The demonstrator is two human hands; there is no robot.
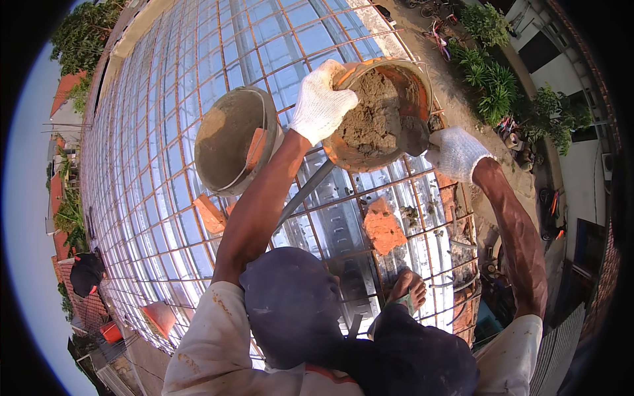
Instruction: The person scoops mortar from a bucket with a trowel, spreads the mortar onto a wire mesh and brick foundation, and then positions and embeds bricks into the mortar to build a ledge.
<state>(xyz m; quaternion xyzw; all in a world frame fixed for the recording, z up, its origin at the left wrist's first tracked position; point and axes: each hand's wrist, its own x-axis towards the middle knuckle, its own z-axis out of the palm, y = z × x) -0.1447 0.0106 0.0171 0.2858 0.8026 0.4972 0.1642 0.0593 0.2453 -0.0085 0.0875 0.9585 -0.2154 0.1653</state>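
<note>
1. The orange bucket (380, 115) sits in the upper middle of the frame, tilted toward the camera and filled with wet grey mortar (370, 119). It is held up above the steel deck, not resting on it.

2. The left hand (321, 100), in a white knit glove, has its fingers closed over the near-left rim of the bucket — it carries the weight there.

3. The right hand (457, 153), also in a white glove, is at the lower right side of the bucket, fingers curled around a dark trowel (415, 135) whose blade is pushed into the mortar. How tight the fingers are I cannot tell.

4. As I judge it, the step in hand is digging mortar out of the tilted bucket. The next move calls for a steady left grip on the rim while the blade lifts a load out, so that nothing spills over the low edge.

5. Left of centre lies a second bucket (231, 138), grey with dried mortar and almost empty, tipped on its side with a wire handle.

6. Below the buckets, brick pieces (383, 228) lie on the rebar mesh (198, 66) over the shiny metal decking — the footing is uneven, and one bare foot (406, 285) stands on the bars.

7. At the right of the frame the deck ends; the ground with plants (492, 79) is far below, so this edge is the main hazard. Another person's dark cap (86, 274) shows at the lower left.
</note>
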